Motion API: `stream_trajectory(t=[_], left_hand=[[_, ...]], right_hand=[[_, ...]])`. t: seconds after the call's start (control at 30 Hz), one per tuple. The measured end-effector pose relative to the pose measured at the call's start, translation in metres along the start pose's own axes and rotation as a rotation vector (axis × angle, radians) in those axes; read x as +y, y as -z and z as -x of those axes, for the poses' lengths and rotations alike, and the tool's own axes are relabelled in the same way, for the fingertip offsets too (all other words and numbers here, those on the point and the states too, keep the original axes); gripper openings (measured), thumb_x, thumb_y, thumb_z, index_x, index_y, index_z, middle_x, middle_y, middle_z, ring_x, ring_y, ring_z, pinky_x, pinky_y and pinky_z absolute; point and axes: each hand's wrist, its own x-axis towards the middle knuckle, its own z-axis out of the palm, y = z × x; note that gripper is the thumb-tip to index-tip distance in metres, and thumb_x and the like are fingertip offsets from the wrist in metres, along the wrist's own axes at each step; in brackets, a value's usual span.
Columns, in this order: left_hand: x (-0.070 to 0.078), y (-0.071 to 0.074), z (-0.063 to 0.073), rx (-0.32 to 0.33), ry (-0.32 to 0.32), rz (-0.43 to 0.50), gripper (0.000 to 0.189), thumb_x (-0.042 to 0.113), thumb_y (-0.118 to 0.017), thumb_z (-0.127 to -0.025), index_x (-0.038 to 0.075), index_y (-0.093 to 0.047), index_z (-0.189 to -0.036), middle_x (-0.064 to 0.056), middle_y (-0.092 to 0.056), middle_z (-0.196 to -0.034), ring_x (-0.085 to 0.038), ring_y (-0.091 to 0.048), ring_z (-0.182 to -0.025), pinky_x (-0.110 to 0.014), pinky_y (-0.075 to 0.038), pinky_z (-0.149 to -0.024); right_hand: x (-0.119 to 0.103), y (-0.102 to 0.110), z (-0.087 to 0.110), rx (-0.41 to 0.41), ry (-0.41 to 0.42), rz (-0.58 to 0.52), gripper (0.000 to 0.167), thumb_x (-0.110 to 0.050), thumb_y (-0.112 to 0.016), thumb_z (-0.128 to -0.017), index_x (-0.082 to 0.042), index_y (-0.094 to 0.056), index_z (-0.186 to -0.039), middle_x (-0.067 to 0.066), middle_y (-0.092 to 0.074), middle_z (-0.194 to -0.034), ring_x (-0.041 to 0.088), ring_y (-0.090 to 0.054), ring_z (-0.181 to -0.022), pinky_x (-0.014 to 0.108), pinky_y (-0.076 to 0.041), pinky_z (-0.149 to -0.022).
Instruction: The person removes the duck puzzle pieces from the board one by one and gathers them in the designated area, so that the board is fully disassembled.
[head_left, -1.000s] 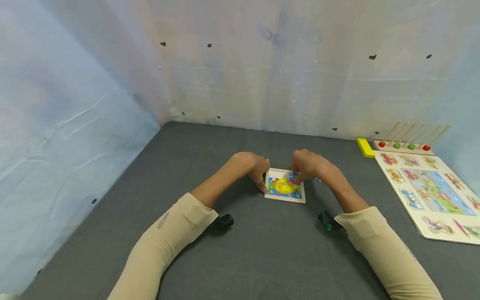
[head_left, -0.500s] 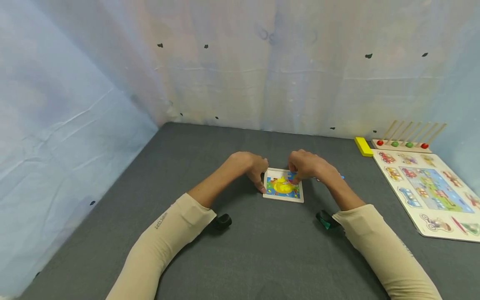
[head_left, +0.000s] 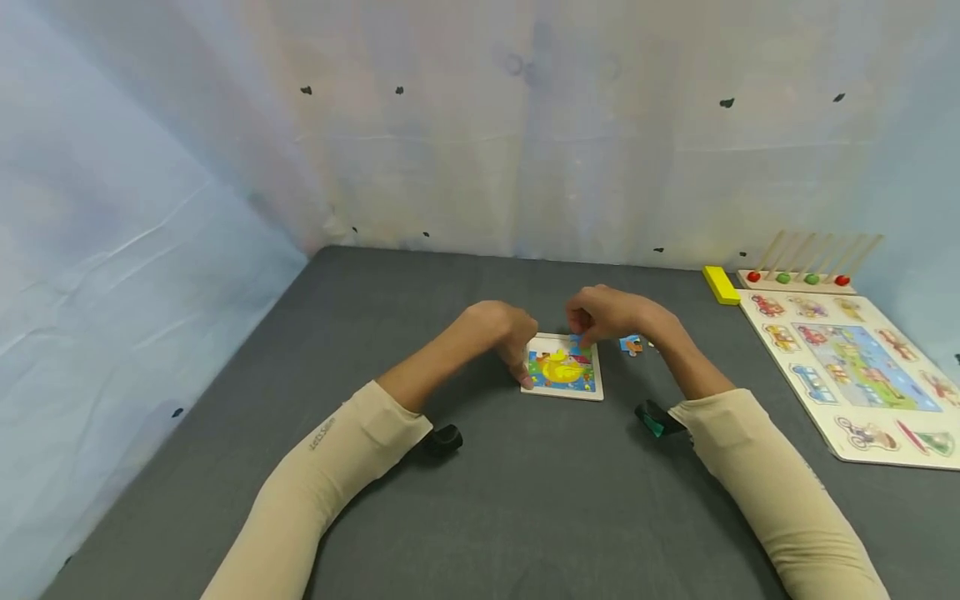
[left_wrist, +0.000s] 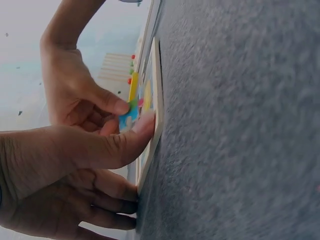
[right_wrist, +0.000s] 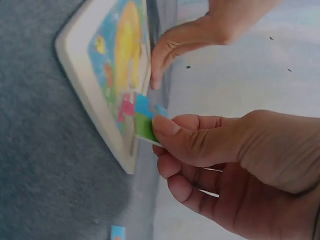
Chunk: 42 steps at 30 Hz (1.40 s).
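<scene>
A small jigsaw puzzle tray with a pale frame and a yellow duck picture lies on the dark table. My left hand holds its left side, the thumb on the frame and the fingers spread along the edge. Over the tray's upper right part, my right hand pinches a blue and green puzzle piece between thumb and fingers. The piece is tilted and close to the tray; whether it touches cannot be told. A loose blue puzzle piece lies right of the tray, beside the right hand.
At the right lies a large picture board. Behind it stand a peg rack with red and green beads and a yellow block. A pale sheet hangs behind the dark table.
My right hand has lifted slightly and shifted left, bringing the pinched piece into view and uncovering the loose piece at right. The left hand stays on the tray. The head view has shifted slightly.
</scene>
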Motion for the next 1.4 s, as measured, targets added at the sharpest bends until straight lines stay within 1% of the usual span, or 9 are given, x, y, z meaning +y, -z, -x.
stream_trajectory(t=[0.13, 0.3, 0.47, 0.6, 0.7, 0.87, 1.13, 1.27, 1.4], left_hand=[[0.000, 0.000, -0.002, 0.028, -0.021, 0.006, 0.078, 0.070, -0.074, -0.086, 0.006, -0.068, -0.131, -0.005, -0.072, -0.130, -0.017, -0.064, -0.111, -0.037, -0.052, -0.107], [-0.003, -0.004, -0.003, 0.028, -0.026, 0.021, 0.077, 0.070, -0.075, -0.085, 0.007, -0.070, -0.129, -0.005, -0.073, -0.128, -0.016, -0.063, -0.108, -0.037, -0.053, -0.105], [-0.003, -0.007, -0.001, 0.052, -0.018, 0.012, 0.081, 0.071, -0.077, -0.083, 0.007, -0.068, -0.132, -0.004, -0.073, -0.124, -0.015, -0.062, -0.104, -0.038, -0.055, -0.102], [-0.003, -0.007, 0.000, 0.071, -0.017, 0.011, 0.083, 0.070, -0.078, -0.083, 0.006, -0.067, -0.134, -0.005, -0.073, -0.123, -0.016, -0.061, -0.102, -0.039, -0.055, -0.101], [-0.003, -0.007, 0.002, 0.082, -0.015, 0.011, 0.083, 0.068, -0.078, -0.083, 0.005, -0.066, -0.135, -0.006, -0.073, -0.122, -0.016, -0.060, -0.100, -0.039, -0.055, -0.100], [-0.002, -0.006, 0.004, 0.076, -0.014, 0.017, 0.086, 0.068, -0.078, -0.084, 0.004, -0.063, -0.140, -0.008, -0.072, -0.128, -0.017, -0.062, -0.106, -0.041, -0.055, -0.104], [0.000, -0.004, 0.007, 0.041, 0.005, 0.033, 0.086, 0.069, -0.076, -0.084, 0.007, -0.062, -0.141, -0.006, -0.071, -0.131, -0.018, -0.064, -0.113, -0.041, -0.054, -0.105], [0.000, -0.004, 0.006, 0.032, 0.013, 0.035, 0.087, 0.070, -0.076, -0.084, 0.007, -0.061, -0.143, -0.006, -0.070, -0.133, -0.018, -0.063, -0.115, -0.042, -0.054, -0.106], [0.000, -0.004, 0.005, 0.040, 0.006, 0.041, 0.088, 0.070, -0.077, -0.083, 0.007, -0.061, -0.142, -0.006, -0.069, -0.134, -0.018, -0.063, -0.116, -0.041, -0.054, -0.106]], right_hand=[[0.001, 0.011, 0.011, 0.030, -0.002, -0.015, 0.013, 0.001, -0.079, -0.090, -0.005, -0.067, -0.091, 0.007, -0.067, -0.086, 0.016, -0.059, -0.076, 0.032, -0.051, -0.072], [0.001, 0.028, 0.030, 0.077, 0.007, -0.044, 0.008, 0.000, -0.076, -0.092, -0.005, -0.070, -0.096, 0.008, -0.071, -0.090, 0.015, -0.062, -0.078, 0.030, -0.053, -0.072], [0.020, 0.043, 0.056, 0.094, -0.064, -0.067, 0.007, 0.003, -0.074, -0.092, -0.001, -0.071, -0.097, 0.009, -0.072, -0.089, 0.015, -0.063, -0.078, 0.025, -0.053, -0.069], [0.041, 0.050, 0.073, 0.048, -0.155, -0.076, 0.008, 0.008, -0.072, -0.090, 0.002, -0.071, -0.095, 0.010, -0.073, -0.087, 0.016, -0.065, -0.078, 0.026, -0.053, -0.069], [0.058, 0.052, 0.084, -0.011, -0.256, -0.069, 0.008, 0.009, -0.069, -0.089, 0.003, -0.070, -0.094, 0.010, -0.072, -0.084, 0.018, -0.063, -0.076, 0.030, -0.052, -0.069], [0.087, 0.045, 0.096, -0.103, -0.409, -0.078, 0.011, 0.012, -0.061, -0.087, 0.004, -0.067, -0.092, 0.006, -0.063, -0.080, 0.019, -0.054, -0.074, 0.034, -0.047, -0.068], [0.112, 0.029, 0.096, -0.147, -0.484, -0.144, 0.017, 0.015, -0.056, -0.082, 0.000, -0.063, -0.084, 0.001, -0.054, -0.074, 0.016, -0.048, -0.068, 0.032, -0.041, -0.065], [0.113, 0.028, 0.095, -0.185, -0.532, -0.143, 0.018, 0.013, -0.054, -0.087, -0.001, -0.063, -0.084, 0.000, -0.053, -0.072, 0.015, -0.047, -0.068, 0.033, -0.040, -0.066], [0.111, 0.029, 0.097, -0.201, -0.575, -0.120, 0.012, 0.008, -0.060, -0.092, -0.002, -0.062, -0.086, 0.000, -0.052, -0.072, 0.015, -0.047, -0.069, 0.034, -0.040, -0.068]])
